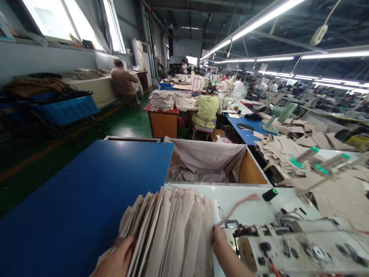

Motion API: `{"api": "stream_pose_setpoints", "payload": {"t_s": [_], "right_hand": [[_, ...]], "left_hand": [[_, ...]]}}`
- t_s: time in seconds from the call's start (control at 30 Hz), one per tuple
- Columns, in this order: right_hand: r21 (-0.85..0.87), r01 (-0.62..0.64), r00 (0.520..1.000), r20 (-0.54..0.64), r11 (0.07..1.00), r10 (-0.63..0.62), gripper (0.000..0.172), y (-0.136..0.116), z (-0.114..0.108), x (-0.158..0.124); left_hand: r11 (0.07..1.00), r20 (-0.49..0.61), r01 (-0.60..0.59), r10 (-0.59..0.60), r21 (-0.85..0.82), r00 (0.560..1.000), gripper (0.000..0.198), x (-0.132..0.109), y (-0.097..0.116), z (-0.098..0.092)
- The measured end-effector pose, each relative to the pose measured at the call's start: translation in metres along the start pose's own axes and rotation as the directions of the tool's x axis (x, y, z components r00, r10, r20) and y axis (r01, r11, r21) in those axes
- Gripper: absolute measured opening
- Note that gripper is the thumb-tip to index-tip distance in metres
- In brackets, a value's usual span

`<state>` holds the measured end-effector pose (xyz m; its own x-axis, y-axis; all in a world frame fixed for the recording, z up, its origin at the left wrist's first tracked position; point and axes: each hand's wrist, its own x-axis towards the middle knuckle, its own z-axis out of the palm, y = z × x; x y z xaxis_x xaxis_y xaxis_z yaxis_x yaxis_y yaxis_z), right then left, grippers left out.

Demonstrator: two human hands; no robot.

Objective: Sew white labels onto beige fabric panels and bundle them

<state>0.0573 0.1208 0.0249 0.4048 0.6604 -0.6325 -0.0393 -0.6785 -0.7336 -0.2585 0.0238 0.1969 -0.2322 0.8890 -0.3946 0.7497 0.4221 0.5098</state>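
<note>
Left hand point(117, 259) lies at the bottom edge of the view, palm against the left flank of a fanned stack of beige fabric pieces point(173, 231). Its fingers run under or behind the outer pieces; whether they grip cannot be determined, as most of the hand is cut off by the frame. Right hand point(219, 238) rests against the right edge of the same stack, fingertips touching the outermost piece. Only its upper part is visible, so open or closed cannot be told.

The stack stands on edge, leaning and spread like a fan, at the near end of a white desk point(248, 204), between the two hands. Just right of the right hand sits the head of a sewing machine point(288, 246), off-white, with dark knobs. A pink strip point(239, 204) curves across the white desk above the right hand. A black thread spool with a green cap point(270, 194) lies on its side near the strip's far end.

Left of the stack extends a blue desk point(86, 192). Beyond the stack is a wooden bin lined with beige cloth point(207, 161). To the right, loose cut pieces point(282, 152) are heaped on a neighbouring surface, with green-capped cones point(305, 156) blurred in front of them.

Farther back, a person in a yellow-green top point(206, 111) sits at a workstation, facing away. Another person in a brown top point(123, 82) stands by the left wall.
</note>
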Motion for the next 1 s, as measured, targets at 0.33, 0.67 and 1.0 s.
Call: {"api": "stream_pose_setpoints", "payload": {"t_s": [0.33, 0.67, 1.0], "right_hand": [[0.278, -0.104, 0.983, -0.116, 0.955, 0.141, 0.014, -0.015, -0.006, -0.02], [0.302, 0.099, 0.992, 0.047, 0.948, -0.118, 0.039, -0.044, -0.015, -0.043], [0.016, 0.594, 0.724, 0.427, 0.804, -0.543, 0.059, -0.084, -0.004, -0.121]], "left_hand": [[0.995, 0.012, 0.003, -0.002, -0.1, 1.0, 0.029, -0.003, 0.016, -0.016], [0.975, -0.043, 0.005, -0.015, -0.221, 0.999, 0.035, -0.015, 0.008, -0.039], [1.0, -0.072, -0.01, 0.01, 0.0, 0.997, 0.022, -0.015, 0.06, 0.006]]}}
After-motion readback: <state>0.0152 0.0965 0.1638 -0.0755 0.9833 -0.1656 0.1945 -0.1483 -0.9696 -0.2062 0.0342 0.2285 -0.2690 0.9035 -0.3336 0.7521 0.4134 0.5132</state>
